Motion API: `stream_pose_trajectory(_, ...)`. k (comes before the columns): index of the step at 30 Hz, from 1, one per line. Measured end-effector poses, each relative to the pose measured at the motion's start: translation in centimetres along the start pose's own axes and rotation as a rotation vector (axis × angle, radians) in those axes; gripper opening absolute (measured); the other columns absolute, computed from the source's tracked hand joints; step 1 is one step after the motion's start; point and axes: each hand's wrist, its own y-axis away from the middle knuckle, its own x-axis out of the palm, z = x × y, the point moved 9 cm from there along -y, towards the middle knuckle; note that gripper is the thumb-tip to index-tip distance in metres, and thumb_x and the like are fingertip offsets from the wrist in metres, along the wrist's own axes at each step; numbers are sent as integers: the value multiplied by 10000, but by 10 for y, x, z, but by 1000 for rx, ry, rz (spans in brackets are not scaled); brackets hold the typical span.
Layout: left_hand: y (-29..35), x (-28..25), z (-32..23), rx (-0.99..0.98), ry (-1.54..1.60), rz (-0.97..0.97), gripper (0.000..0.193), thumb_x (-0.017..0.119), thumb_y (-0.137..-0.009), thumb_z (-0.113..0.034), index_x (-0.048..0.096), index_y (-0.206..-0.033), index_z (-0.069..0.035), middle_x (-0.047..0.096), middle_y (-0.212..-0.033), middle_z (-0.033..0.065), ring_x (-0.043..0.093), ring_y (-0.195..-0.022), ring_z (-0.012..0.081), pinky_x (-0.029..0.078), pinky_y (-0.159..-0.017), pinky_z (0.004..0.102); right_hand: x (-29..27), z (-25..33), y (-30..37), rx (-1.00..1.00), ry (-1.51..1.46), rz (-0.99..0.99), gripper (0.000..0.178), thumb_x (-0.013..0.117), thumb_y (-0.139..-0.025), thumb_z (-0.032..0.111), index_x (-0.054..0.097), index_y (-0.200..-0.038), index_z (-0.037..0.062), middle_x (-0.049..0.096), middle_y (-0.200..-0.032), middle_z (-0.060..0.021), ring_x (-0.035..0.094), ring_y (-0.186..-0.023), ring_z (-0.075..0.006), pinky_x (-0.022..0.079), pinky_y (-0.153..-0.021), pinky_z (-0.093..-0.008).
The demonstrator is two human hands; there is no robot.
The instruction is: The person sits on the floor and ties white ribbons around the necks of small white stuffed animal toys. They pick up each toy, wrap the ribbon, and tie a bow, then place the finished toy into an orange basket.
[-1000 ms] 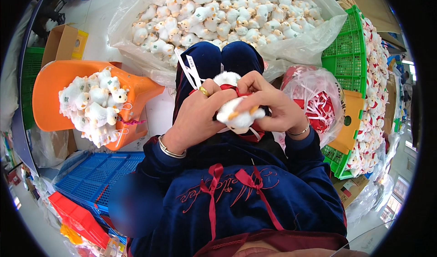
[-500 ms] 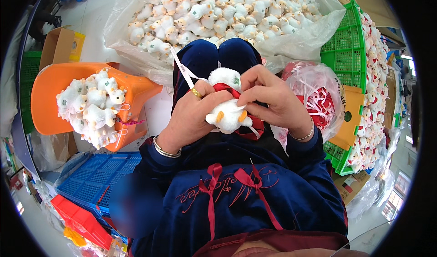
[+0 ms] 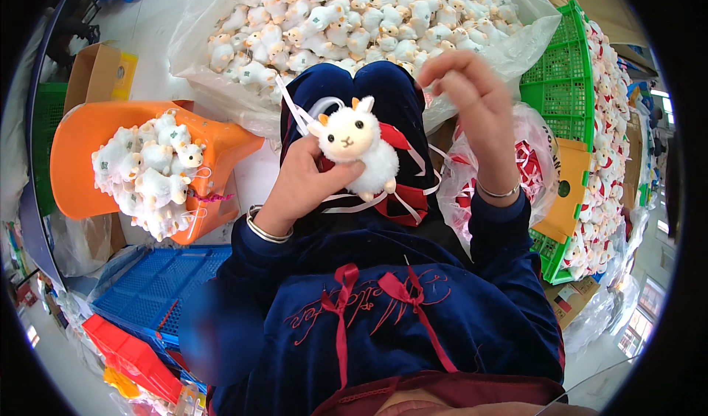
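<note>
My left hand point(image 3: 306, 180) grips a white plush lamb-like toy point(image 3: 380, 169) with small orange horns above my lap. The toy's face is turned up, and my thumb presses across its side. Red fabric point(image 3: 394, 136) shows behind the toy. A second red cloth piece with white ribbon point(image 3: 404, 208) lies on my lap below it. White ribbon also loops beside my left fingers. My right hand point(image 3: 479, 99) is raised to the right of the toy, apart from it, fingers loosely bent with nothing visible in them and slightly blurred.
A large clear bag of plush toys point(image 3: 354, 29) spreads ahead. An orange stool point(image 3: 74, 161) bears more toys at left. At right are a plastic bag of red and white pieces point(image 3: 542, 150) and a green crate point(image 3: 557, 84). A blue crate point(image 3: 147, 283) stands at lower left.
The toy has been turned so its face shows instead of its back. My right hand has let go and moved up and to the right; my left hand keeps hold.
</note>
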Motion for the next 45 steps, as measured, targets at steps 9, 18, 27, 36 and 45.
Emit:
stream_pose_trajectory(9,-11,11,14,-19,104,78,448,775,-889,-132,626,-1288,7,702,-1189,67,673,-1068,137,551,-938,315,41,-80,42,597,-100,229,164,664,-977,128,684,-1046,-20,609,-810,28,511,-719,-40,421,-613,-240)
stream_pose_trajectory(18,-18,4,25,83,271,-68,515,742,-906,-125,553,-1377,-34,669,-1258,75,658,-1122,155,535,-980,332,37,-56,32,234,327,165,107,698,-917,76,665,-964,-14,646,-793,-3,520,-708,-55,458,-640,-264)
stream_pose_trajectory(27,-26,6,20,38,127,-82,535,762,-904,-225,575,-1359,-15,685,-1231,79,679,-1075,169,555,-926,323,32,-52,34,413,246,174,115,706,-920,95,665,-923,-12,599,-775,31,498,-719,-40,426,-629,-228)
stream_pose_trajectory(36,-36,-9,18,-96,-720,-104,422,784,-877,-380,765,-1001,22,737,-796,116,713,-721,173,537,-661,326,34,-74,35,247,553,204,187,694,-907,164,680,-943,-19,689,-807,-208,687,-731,-349,524,-662,-409)
stream_pose_trajectory(45,-28,-19,21,-96,-781,-205,443,750,-867,-460,746,-884,-18,727,-801,159,718,-739,327,539,-663,431,36,-92,34,205,591,226,177,692,-934,140,670,-951,-34,682,-784,-143,627,-684,-198,502,-664,-336)
